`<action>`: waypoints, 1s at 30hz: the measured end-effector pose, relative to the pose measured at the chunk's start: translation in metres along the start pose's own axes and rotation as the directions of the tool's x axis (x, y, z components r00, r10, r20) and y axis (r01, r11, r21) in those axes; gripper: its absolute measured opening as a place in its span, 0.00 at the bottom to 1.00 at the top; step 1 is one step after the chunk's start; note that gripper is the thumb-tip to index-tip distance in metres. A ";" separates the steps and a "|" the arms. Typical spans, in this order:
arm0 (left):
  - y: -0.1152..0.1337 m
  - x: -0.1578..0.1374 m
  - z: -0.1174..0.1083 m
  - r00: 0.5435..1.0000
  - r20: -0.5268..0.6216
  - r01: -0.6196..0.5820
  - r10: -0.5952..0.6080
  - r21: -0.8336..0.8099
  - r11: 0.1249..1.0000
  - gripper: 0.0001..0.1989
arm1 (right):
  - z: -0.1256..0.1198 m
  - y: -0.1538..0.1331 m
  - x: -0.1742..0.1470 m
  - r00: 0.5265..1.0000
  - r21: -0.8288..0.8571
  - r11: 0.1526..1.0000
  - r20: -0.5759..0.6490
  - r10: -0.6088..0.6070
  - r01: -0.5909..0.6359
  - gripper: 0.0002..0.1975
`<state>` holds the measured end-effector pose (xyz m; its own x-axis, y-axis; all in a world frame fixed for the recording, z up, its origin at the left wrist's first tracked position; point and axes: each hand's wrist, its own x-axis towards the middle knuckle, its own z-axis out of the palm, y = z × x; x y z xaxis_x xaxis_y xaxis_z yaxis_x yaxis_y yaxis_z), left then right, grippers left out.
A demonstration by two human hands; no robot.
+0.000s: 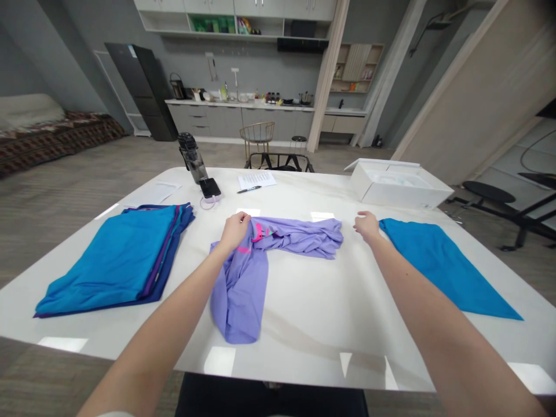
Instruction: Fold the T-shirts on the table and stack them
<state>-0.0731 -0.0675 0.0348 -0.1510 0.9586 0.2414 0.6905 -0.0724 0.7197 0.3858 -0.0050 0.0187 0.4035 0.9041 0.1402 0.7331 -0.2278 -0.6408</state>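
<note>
A crumpled lilac garment (299, 237) with bright pink markings lies on the white table (313, 313). One long part of it stretches to the right and another hangs toward the near edge. My left hand (235, 229) pinches the cloth at its upper left corner. To the right of the garment, my right hand (367, 225) is apart from it, fingers loosely bent and holding nothing. Just beside that hand lies a flat blue cloth (443, 263). On the left rests a folded stack of blue, purple and navy clothes (113, 255).
Toward the back stand a black-lidded water bottle (193, 159), a phone (210, 187) on a stand with a cable, a pen (249, 189) and a printed sheet (264, 179). An open white box (399, 188) occupies the back right. Chairs (278, 162) are beyond the table.
</note>
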 end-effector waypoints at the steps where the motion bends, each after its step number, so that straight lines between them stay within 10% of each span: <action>1: 0.001 0.000 0.002 1.000 -0.020 -0.006 0.006 0.001 1.000 0.14 | 0.006 -0.001 -0.005 1.000 -0.018 1.000 -0.012 -0.002 0.002 0.20; 4: 0.002 0.007 0.006 0.993 -0.120 0.019 -0.025 -0.050 0.999 0.15 | 0.020 -0.016 -0.022 0.978 -0.024 0.985 0.124 -0.168 0.173 0.17; 8: -0.005 0.033 0.010 0.932 -0.276 0.198 -0.234 -0.151 0.968 0.16 | 0.029 -0.045 -0.048 0.832 -0.008 0.901 0.388 -0.397 0.434 0.25; 13: -0.002 0.036 0.015 0.937 -0.314 0.188 -0.157 0.072 0.980 0.16 | 0.036 -0.065 -0.086 0.880 -0.389 0.847 0.442 -0.173 0.361 0.42; 16: 0.012 0.019 0.022 0.980 -0.013 -0.183 0.197 0.314 0.932 0.21 | 0.044 -0.063 -0.096 0.863 -0.475 0.817 0.502 -0.053 0.326 0.32; 18: 0.022 0.009 0.029 0.921 0.282 -0.357 0.268 0.337 0.871 0.23 | 0.047 -0.059 -0.089 0.835 -0.436 0.818 0.543 -0.093 0.375 0.21; 25: 0.064 -0.018 0.046 0.629 0.777 -0.269 -0.041 0.267 0.925 0.09 | 0.058 -0.055 -0.042 0.914 -0.142 0.921 0.247 -0.321 0.362 0.19; 30: 0.083 -0.019 0.075 0.841 0.535 -0.262 0.075 0.282 0.923 0.30 | 0.071 -0.071 -0.071 0.945 -0.008 0.947 0.067 -0.320 0.321 0.17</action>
<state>0.0397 -0.0715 0.0411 0.3032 0.9486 -0.0912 0.8765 -0.2400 0.4172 0.2660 -0.0270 0.0009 0.1105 0.9516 0.2869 0.8283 0.0713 -0.5557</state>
